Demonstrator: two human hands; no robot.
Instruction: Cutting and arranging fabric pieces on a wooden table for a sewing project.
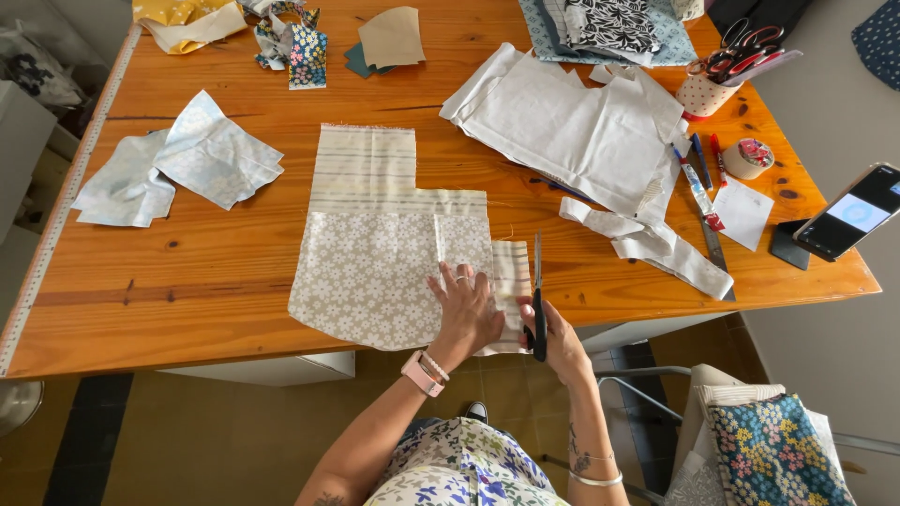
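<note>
At the near edge of the desk [187, 309], the left hand [466, 309] lies flat, fingers spread, on the flowered cloth [370, 272]. The right hand [560, 342] is closed on the scissors [538, 300], whose blades lie along the cloth's striped right strip [511, 276]. The cut looks barely begun; most of that edge remains.

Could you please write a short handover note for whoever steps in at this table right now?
Left hand: flat on the floral fabric, pinning it near its right edge.
Right hand: holds the black-handled scissors, blades pointing away along the fabric's right edge.
Fabric lies at the near edge of the wooden table.
Done: a narrow strip looks partly cut.
Left: the rest of that cut, apparently.
</note>
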